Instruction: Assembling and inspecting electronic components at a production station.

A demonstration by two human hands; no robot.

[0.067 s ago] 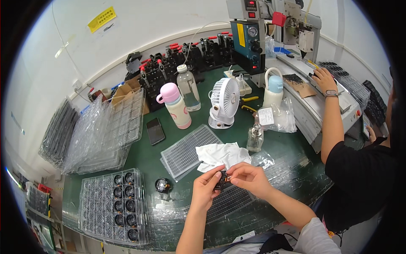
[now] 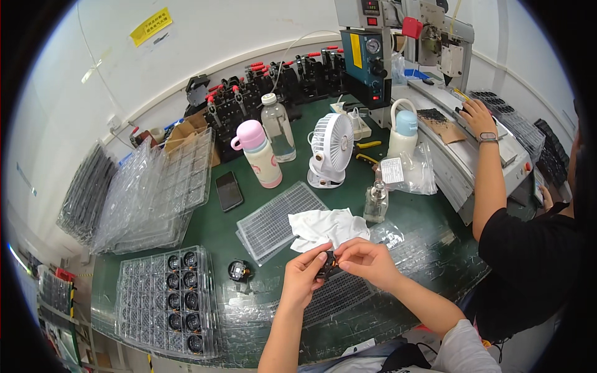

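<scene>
Between the thumb and fingers of my left hand [image 2: 301, 275] is a small black round part [image 2: 325, 267] with a bit of orange at its right side. My right hand [image 2: 368, 260] pinches at that orange bit, thumb and forefinger together; what exactly lies between those fingertips is too small to make out. A similar black ring-shaped part [image 2: 239, 270] with a pale centre rests on the table to the left. Farther left, a clear compartment tray [image 2: 140, 292] holds several black round parts in its right-hand columns. Beneath my hands lies a dark perforated sheet [image 2: 339, 298].
Beyond my hands lie a white cloth [image 2: 329, 227] and a clear gridded tray [image 2: 280, 214]. A glass bottle [image 2: 375, 202], white fan [image 2: 331, 149], pink-lidded flask [image 2: 258, 155] and phone [image 2: 229, 191] stand or lie around. At right, a co-worker's arm [image 2: 490, 180] reaches to a machine [image 2: 448, 149].
</scene>
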